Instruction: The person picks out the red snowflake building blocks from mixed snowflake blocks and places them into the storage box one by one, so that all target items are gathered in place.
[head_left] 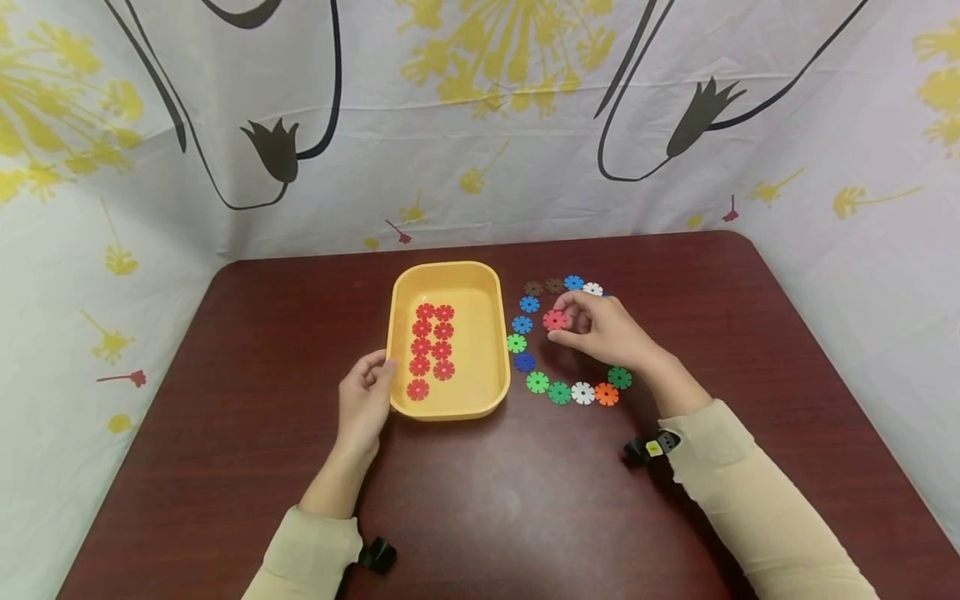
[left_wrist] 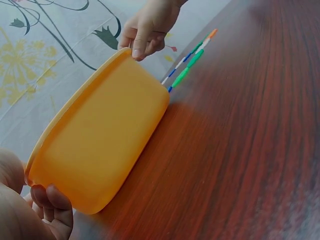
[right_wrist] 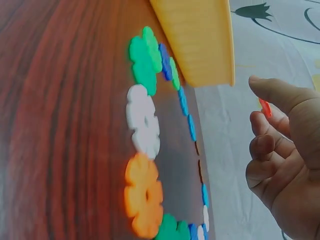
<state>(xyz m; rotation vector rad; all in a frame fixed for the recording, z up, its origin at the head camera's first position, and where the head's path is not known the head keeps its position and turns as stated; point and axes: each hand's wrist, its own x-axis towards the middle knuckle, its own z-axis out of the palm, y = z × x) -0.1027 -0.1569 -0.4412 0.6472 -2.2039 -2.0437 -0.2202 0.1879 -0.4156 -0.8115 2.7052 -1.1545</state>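
Observation:
My left hand (head_left: 365, 400) grips the left rim of a yellow tray (head_left: 480, 367), thumb on top and fingers curled beneath the edge in the left wrist view. Inside the tray, several red notched discs (head_left: 421, 347) lie in two columns on the left side. Between thumb and fingers, my right hand (head_left: 611, 330) pinches a red notched disc (head_left: 555, 321). It holds that disc above the table, within a ring of coloured discs. In the right wrist view only a sliver of the red disc (right_wrist: 265, 107) shows behind the thumb.
Right of the tray, the ring includes an orange disc (head_left: 607, 394), a white disc (head_left: 582, 393), a blue disc (head_left: 529, 304) and a brown disc (head_left: 533, 288). My right hand hides part of it. The dark reddish table (head_left: 480, 500) meets a patterned cloth (head_left: 450, 167) behind.

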